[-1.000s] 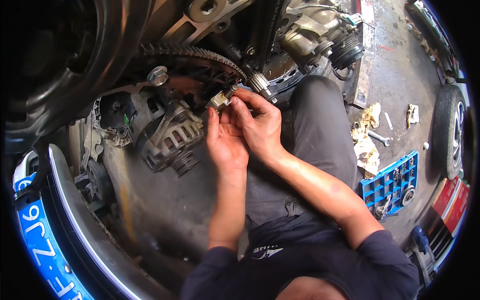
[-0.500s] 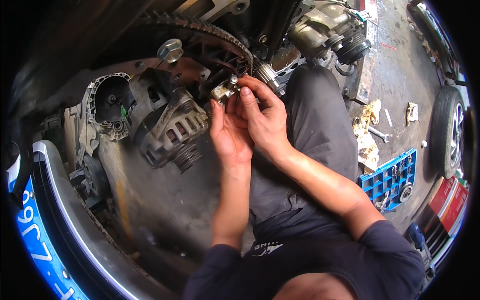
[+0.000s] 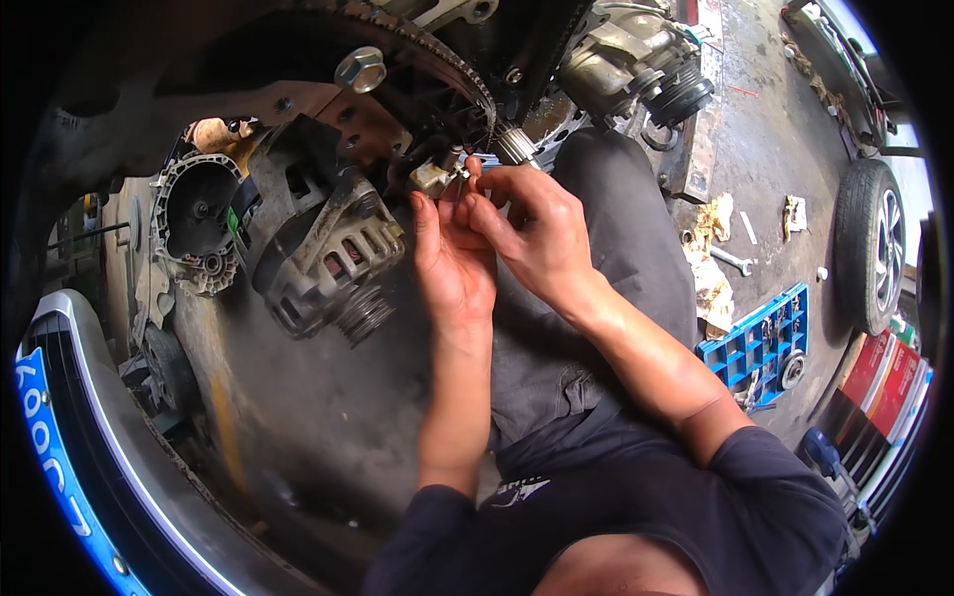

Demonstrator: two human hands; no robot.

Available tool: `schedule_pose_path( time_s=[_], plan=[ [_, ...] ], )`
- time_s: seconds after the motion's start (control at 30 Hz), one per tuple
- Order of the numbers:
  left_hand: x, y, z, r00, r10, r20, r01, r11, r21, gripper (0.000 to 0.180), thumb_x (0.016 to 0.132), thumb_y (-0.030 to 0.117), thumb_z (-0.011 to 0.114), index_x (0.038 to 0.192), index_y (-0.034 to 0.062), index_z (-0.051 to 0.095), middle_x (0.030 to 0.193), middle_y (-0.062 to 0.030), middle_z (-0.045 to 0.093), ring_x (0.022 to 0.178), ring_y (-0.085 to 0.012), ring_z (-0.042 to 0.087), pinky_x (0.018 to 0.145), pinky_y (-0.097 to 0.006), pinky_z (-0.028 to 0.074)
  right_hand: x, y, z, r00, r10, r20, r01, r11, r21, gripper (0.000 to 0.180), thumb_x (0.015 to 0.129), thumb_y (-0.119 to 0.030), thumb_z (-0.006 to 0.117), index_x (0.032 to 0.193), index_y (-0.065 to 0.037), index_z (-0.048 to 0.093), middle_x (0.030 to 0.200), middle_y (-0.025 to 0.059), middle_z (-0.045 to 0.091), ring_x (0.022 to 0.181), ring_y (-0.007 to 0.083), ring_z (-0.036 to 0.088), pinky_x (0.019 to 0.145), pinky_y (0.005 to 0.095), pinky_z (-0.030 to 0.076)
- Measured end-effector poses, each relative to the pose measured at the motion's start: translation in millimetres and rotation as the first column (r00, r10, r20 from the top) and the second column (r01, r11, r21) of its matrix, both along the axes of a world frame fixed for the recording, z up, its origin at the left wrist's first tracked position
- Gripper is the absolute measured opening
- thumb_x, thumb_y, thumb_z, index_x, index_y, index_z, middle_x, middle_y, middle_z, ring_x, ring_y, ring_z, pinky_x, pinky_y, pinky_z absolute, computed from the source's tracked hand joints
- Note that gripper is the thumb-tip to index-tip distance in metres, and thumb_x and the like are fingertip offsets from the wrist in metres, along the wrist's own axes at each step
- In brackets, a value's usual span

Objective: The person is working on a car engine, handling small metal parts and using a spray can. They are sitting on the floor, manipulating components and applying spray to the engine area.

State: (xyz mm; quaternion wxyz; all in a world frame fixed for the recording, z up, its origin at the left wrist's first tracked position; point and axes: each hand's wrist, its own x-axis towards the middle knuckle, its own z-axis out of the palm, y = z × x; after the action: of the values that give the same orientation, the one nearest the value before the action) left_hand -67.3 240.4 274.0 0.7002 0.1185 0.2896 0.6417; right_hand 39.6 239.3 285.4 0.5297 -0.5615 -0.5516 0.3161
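Note:
Both my hands are together below the toothed belt [image 3: 452, 62], beside a small pale metal part [image 3: 429, 179]. My left hand [image 3: 459, 263] is palm up, with its thumb tip at the lower edge of this part and its fingers curled, partly hidden behind the other hand. My right hand [image 3: 542, 228] pinches at the part's right side, where a thin shiny bit shows; what its fingertips hold is too small to name. Just right of the fingertips is a silvery toothed pulley [image 3: 515, 146]. An alternator [image 3: 343, 253] with a grooved pulley hangs left of my hands.
A large hex bolt head [image 3: 360, 70] sticks out above. An open gearbox housing [image 3: 199, 214] stands at left, above a car bumper [image 3: 99, 387]. On the right floor are a wrench [image 3: 730, 260], crumpled paper [image 3: 711, 288], a blue parts tray [image 3: 760, 343] and a wheel [image 3: 870, 248].
The view has shifted a little, moving most things left. My right hand has turned slightly, its fingers more bent at the small part. My left hand keeps its place against it.

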Motion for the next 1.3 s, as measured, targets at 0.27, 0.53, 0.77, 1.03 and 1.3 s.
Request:
schedule_pose_path(
  time_s=[0.27,0.53,0.77,1.03,1.3],
  plan=[
    [-1.4,2.5,-6.7,0.999,0.037,0.003,-0.036,0.996,-0.085,0.049,0.103,0.043,0.051,0.126,0.0005,0.059,0.122,-0.0098,0.065,0.117,-0.0198,0.058,0.105,-0.035,0.045,-1.4,18.1,-2.0,0.991,-0.028,0.129,0.02,0.998,0.061,0.013,0.087,-0.012,0.07,0.094,-0.001,0.071,0.085,0.0152,0.07,0.075,0.0306,0.07,0.063,0.0372,0.055],
    [-9.2,7.1,-18.9,1.0,0.0,0.005,0.001,0.998,-0.066,0.048,0.102,0.043,0.054,0.123,0.0006,0.061,0.121,-0.0098,0.065,0.117,-0.0212,0.057,0.106,-0.036,0.043,-31.5,14.5,-16.6,0.934,-0.074,-0.349,-0.032,0.956,-0.29,0.021,0.097,-0.017,0.062,0.097,0.004,0.066,0.083,0.0134,0.07,0.077,0.0172,0.065,0.073,0.0311,0.052],
    [-16.9,7.7,-29.4,0.998,-0.067,-0.003,0.067,0.998,-0.011,0.045,0.102,0.039,0.054,0.126,0.0008,0.059,0.127,-0.0078,0.062,0.121,-0.0199,0.054,0.107,-0.035,0.04,-40.5,15.0,-24.4,0.856,-0.113,-0.505,-0.077,0.937,-0.34,0.022,0.102,-0.021,0.058,0.099,0.001,0.062,0.079,0.0043,0.064,0.072,0.0126,0.059,0.068,0.0274,0.049],
    [-17.3,7.3,-27.4,0.979,0.019,-0.204,-0.002,0.996,0.086,0.034,0.101,0.035,0.059,0.124,0.0095,0.06,0.123,-0.0029,0.063,0.113,-0.0144,0.054,0.097,-0.029,0.041,-29.8,18.0,-12.4,0.662,-0.09,-0.744,-0.315,0.867,-0.386,0.03,0.106,-0.029,0.051,0.093,-0.004,0.06,0.07,-0.0006,0.056,0.053,0.0055,0.045,0.046,0.0218,0.035],
    [-14.6,7.9,-23.5,0.998,-0.027,-0.062,0.025,0.999,-0.023,0.049,0.099,0.045,0.058,0.123,0.0024,0.062,0.119,-0.0061,0.066,0.112,-0.0165,0.057,0.099,-0.031,0.043,-40.2,10.0,-11.4,0.763,-0.07,-0.643,-0.173,0.935,-0.308,0.027,0.105,-0.025,0.054,0.092,-0.003,0.06,0.069,-0.0024,0.056,0.058,0.0041,0.047,0.051,0.0204,0.039]
  ],
)
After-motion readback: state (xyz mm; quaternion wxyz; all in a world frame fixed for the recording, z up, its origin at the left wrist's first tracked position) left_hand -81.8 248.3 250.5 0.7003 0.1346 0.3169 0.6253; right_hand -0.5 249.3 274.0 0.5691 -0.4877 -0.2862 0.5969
